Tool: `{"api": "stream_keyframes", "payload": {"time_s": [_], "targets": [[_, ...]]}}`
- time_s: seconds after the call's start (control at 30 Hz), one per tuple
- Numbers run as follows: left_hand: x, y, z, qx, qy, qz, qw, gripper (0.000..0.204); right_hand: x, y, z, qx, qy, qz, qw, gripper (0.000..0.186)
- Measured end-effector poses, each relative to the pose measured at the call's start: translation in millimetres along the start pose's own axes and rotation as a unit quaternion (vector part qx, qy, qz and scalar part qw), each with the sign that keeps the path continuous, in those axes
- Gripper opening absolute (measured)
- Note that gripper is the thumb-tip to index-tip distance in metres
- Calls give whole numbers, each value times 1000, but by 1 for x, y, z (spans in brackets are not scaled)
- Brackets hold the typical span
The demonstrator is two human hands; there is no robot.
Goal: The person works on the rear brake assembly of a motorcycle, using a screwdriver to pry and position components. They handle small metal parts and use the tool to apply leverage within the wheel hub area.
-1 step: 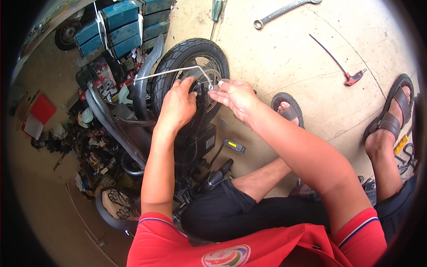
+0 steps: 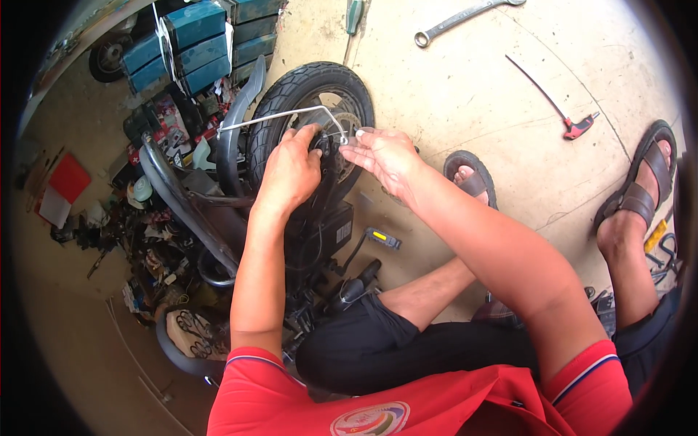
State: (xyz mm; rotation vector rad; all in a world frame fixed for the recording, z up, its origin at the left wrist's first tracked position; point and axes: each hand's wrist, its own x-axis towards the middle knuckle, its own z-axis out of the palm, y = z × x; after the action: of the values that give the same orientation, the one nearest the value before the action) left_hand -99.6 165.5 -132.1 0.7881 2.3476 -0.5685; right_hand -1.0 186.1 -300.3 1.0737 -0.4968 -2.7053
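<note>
Working upper centre: wheel (image 2: 349,109) looked mounted; right hand (image 2: 389,156) met bent rod (image 2: 291,113), left hand (image 2: 292,171) curled; finger grips, remainder unclear.

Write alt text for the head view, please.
A bare right hand is at one end of a bent silver rod by a motorbike wheel, the left hand close by. A wrench and a red-handled tool lie on the pale floor.

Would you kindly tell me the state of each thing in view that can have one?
Left hand, fingers curled
Right hand, fingers extended
Metal rod, bent
Motorcycle tyre, mounted
Combination wrench, lying flat
T-handle hex key, lying flat
Green-handled screwdriver, lying flat
Brown sandals, worn
</note>
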Motion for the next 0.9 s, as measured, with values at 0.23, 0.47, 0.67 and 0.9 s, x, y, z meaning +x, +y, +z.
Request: {"api": "stream_keyframes", "payload": {"time_s": [0.23, 0.47, 0.67, 0.9], "targets": [[0, -4, 3, -15, 20, 41, 999, 40, 13, 0, 5, 49, 20, -11, 999, 21], [-2, -2, 0, 35, 4, 38, 999, 39, 16, -1, 3, 61, 7, -14, 998, 21], [-9, 0, -15, 77, 95, 61, 991, 39, 15, 3, 0, 59, -7, -25, 998, 24], [0, 22, -37, 95, -22, 55, 994, 39, 9, 6, 0, 78, -32, -49, 995, 24]]}}
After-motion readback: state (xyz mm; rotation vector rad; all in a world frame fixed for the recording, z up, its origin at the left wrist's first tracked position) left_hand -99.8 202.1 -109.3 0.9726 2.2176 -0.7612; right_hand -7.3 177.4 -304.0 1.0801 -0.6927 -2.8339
